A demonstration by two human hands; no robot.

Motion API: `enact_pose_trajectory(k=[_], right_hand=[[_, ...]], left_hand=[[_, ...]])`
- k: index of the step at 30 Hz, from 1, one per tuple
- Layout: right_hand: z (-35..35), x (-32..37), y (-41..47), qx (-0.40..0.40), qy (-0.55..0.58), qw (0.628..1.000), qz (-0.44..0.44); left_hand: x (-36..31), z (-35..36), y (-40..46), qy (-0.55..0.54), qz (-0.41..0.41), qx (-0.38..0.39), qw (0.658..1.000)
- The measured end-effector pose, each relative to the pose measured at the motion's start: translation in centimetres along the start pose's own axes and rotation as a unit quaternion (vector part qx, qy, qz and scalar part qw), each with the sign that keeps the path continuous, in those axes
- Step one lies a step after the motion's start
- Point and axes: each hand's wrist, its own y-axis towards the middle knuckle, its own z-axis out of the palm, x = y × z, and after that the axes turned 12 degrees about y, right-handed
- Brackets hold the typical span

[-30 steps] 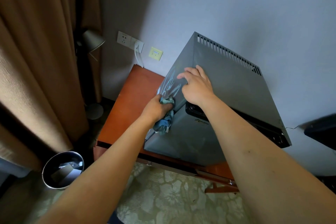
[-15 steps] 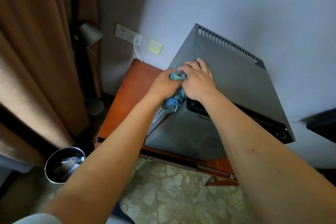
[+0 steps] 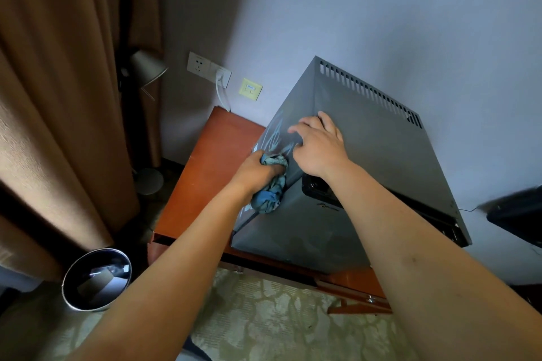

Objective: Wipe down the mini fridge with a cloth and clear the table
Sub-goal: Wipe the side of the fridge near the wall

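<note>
The left hand (image 3: 258,168) has its fingers clenched round a bunched blue cloth (image 3: 271,184), pressing the wad against the left side panel of the grey mini fridge (image 3: 375,155) just below its top edge; a loose tail of the cloth hangs down past the front corner; half a second ago the same fist was up at the top edge beside the other hand, and a second ago it was low again, so the cloth is travelling up and down this side in short strokes; pale wet streaks on the panel above the wad suggest this face is being covered but is not yet finished. The right hand (image 3: 319,145) lies on the fridge's top near the same corner, fingers fairly straight and spread, fingertips hooked slightly over the edge, steadying the box and grasping nothing; it has barely shifted. The fridge stands on the reddish wooden table (image 3: 211,173), set toward its right side, back against the wall; the bare tabletop shows to its left. On the floor to the left sits a round waste bin (image 3: 96,278), beside the brown curtain (image 3: 58,97).
</note>
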Motion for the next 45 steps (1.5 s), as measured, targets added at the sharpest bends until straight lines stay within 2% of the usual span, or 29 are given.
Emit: enact_pose_trajectory(k=[2, 7, 13, 16, 18, 23, 26, 28, 30, 33, 35, 37, 40, 45], right_hand=[[-0.2, 0.0, 0.3, -0.007, 0.007, 1.0, 0.003], [-1.3, -0.8, 2.0, -0.095, 0.08, 0.992, 0.0], [-1.7, -1.4, 4.3, -0.127, 0.124, 0.984, 0.022], [-1.7, -1.0, 5.2, -0.122, 0.109, 0.986, 0.018], [-1.6, -0.7, 5.8, -0.122, 0.07, 0.99, -0.01], [-0.7, 0.2, 7.5, -0.105, -0.019, 0.991, -0.083], [-0.7, 0.4, 8.9, -0.101, 0.004, 0.992, -0.078], [-0.7, 0.1, 9.6, -0.098, 0.018, 0.992, -0.076], [-0.4, -0.2, 10.0, -0.074, -0.007, 0.993, -0.096], [-0.1, -0.5, 10.5, -0.023, -0.035, 0.992, -0.116], [0.0, -0.6, 10.8, -0.015, -0.038, 0.992, -0.119], [-0.1, -0.8, 11.0, -0.021, -0.023, 0.992, -0.119], [-0.1, -0.9, 11.3, -0.03, 0.001, 0.992, -0.123], [-0.1, -1.0, 11.9, -0.025, -0.002, 0.993, -0.119]], left_hand=[[-1.8, -0.3, 0.3, -0.002, 0.028, 0.008, 1.0], [-6.1, -0.9, 1.6, 0.042, 0.111, -0.005, 0.993], [-3.0, -0.3, 4.3, 0.091, 0.03, -0.016, 0.995], [-0.2, -0.3, 4.9, 0.114, -0.023, -0.006, 0.993], [0.6, -0.2, 5.4, 0.113, -0.03, -0.004, 0.993], [-3.3, -0.6, 6.8, 0.082, 0.03, 0.001, 0.996], [-6.4, -1.0, 7.1, 0.063, 0.086, 0.003, 0.994], [-6.8, -1.0, 7.5, 0.044, 0.089, 0.002, 0.995], [-5.8, -0.9, 8.2, 0.034, 0.068, 0.001, 0.997], [-2.6, -0.5, 9.2, 0.081, -0.007, 0.01, 0.997], [-0.1, -0.4, 9.3, 0.111, -0.058, 0.02, 0.992], [1.5, -0.2, 9.1, 0.116, -0.071, 0.026, 0.99], [0.8, -0.6, 8.8, 0.117, -0.049, 0.023, 0.992], [-3.1, -0.7, 9.2, 0.037, 0.007, 0.015, 0.999]])
